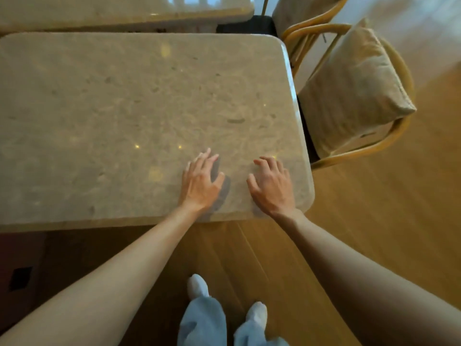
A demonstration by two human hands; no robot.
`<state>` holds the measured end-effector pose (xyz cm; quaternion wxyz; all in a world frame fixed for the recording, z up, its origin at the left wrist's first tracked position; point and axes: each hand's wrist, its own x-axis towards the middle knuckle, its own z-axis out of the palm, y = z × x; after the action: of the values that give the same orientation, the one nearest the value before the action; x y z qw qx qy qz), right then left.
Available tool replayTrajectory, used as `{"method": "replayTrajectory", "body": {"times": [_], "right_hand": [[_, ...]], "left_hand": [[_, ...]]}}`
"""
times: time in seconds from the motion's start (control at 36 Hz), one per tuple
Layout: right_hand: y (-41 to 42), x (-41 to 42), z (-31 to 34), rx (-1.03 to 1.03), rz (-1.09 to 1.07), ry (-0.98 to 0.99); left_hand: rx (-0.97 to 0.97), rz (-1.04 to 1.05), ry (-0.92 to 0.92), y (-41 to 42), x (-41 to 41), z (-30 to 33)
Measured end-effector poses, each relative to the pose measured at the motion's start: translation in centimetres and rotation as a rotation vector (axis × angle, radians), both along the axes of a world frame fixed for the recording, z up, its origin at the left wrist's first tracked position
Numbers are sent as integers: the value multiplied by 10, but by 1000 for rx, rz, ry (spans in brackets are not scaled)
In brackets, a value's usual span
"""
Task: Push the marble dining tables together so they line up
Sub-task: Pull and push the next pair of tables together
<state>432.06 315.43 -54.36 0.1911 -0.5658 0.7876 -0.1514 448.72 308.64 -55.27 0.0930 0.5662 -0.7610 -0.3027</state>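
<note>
The wood floor (374, 233) fills the bottom and right side of the view. On it stands the near marble table (124, 108), big and pale, with round corners. Its shiny surface takes up most of the middle. Behind it is the far marble table (112, 11), which looks the same. A thin dark gap runs between the two tables, so they sit very close, but whether they touch is hard to tell. The far table's right end stops a bit short of the near table's right end.

Two chairs with bent wood frames stand to the right. The near chair (354, 91) has a tan cushion and sits just beside the near table's right edge. The far chair (299, 13) is behind it.

The left hand (200, 182) and right hand (270, 184) rest on the near table's surface, close to its front edge. Both hold nothing. The left fingers are stretched out; the right fingers bend a little.
</note>
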Motion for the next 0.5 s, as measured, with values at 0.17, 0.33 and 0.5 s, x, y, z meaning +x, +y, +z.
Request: {"method": "replayTrajectory", "body": {"times": [0.17, 0.33, 0.5], "right_hand": [[8, -19, -32, -84, 194, 245], [11, -25, -45, -190, 214, 267], [25, -15, -44, -123, 211, 319]], "left_hand": [[-270, -91, -164, 12, 0, -23], [-413, -73, -210, 16, -6, -37], [-532, -65, -119, 23, -5, -37]]}}
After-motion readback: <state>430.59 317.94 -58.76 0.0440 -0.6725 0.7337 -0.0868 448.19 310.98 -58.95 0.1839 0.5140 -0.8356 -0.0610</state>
